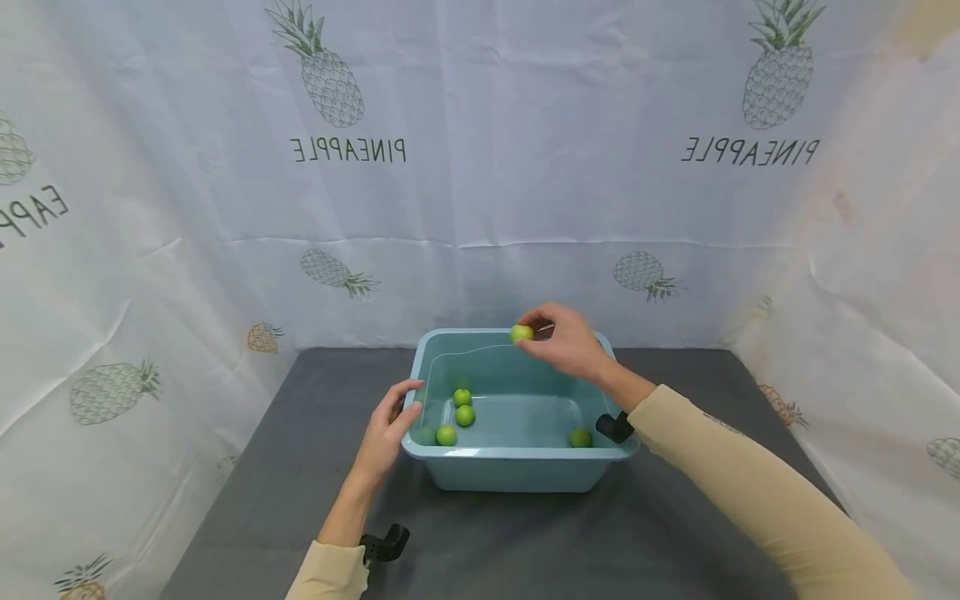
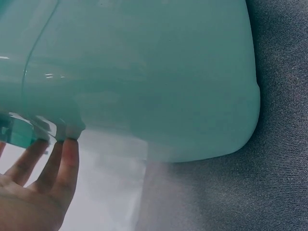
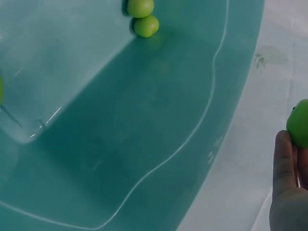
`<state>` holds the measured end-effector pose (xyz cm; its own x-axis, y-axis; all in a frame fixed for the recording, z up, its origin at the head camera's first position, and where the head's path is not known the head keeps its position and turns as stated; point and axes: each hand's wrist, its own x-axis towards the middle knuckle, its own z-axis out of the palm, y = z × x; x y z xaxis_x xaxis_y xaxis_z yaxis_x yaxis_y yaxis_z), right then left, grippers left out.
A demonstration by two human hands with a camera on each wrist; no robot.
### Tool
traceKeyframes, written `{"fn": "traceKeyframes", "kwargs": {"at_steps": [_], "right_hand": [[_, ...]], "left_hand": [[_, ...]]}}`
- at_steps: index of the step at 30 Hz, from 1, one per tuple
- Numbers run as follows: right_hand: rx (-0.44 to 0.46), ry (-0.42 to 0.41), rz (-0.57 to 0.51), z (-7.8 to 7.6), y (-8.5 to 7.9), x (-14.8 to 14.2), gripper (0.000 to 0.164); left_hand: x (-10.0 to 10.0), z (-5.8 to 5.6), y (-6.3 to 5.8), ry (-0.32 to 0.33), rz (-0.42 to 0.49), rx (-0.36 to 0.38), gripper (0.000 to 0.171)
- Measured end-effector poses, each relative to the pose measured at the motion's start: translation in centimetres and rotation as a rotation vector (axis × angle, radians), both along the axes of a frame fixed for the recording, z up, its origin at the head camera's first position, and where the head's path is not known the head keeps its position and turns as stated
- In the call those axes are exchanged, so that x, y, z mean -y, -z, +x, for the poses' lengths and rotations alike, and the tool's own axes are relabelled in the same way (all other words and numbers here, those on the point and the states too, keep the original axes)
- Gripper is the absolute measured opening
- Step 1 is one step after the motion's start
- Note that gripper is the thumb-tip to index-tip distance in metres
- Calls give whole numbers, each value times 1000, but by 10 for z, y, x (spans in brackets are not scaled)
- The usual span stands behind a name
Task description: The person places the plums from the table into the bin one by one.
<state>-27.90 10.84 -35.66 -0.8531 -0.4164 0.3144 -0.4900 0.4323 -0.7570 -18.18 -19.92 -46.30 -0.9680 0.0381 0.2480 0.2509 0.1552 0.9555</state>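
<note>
A light teal plastic basin point(image 1: 517, 475) stands on the dark tabletop. My left hand point(image 1: 387, 427) holds its left rim; the left wrist view shows that hand's fingers point(image 2: 67, 168) up against the rim. Above the basin's far right part, my right hand point(image 1: 566, 340) pinches a small round green fruit point(image 1: 522, 333) between thumb and fingertips. That fruit point(image 3: 299, 124) is also at the right edge of the right wrist view. Inside lie more of them: one green fruit point(image 1: 446, 435) and others point(image 1: 464, 415) at the left, and one point(image 1: 581, 437) at the front right.
A thin pale line runs round the basin's inner wall. White cloth point(image 1: 510, 183) printed with pineapples hangs behind and at both sides of the dark grey tabletop point(image 1: 300, 467). Black wrist straps point(image 1: 386, 543) are on both arms.
</note>
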Motion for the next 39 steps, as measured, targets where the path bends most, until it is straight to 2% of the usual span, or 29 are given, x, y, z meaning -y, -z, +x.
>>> {"fn": "traceKeyframes", "kwargs": {"at_steps": [11,22,32,39], "right_hand": [[30,-91,90,-28,25,23,28],[83,-169,239,-32,51,35,25],[89,-222,386,-32,59,46,32],[106,-195,378,-28,46,47,29]], "left_hand": [[-1,1,0,-1,-1,-2,37],[-2,0,2,-10,-7,12,38],[-1,0,-2,-20,-3,17,37],[-1,1,-1,-20,-11,16,37]]}}
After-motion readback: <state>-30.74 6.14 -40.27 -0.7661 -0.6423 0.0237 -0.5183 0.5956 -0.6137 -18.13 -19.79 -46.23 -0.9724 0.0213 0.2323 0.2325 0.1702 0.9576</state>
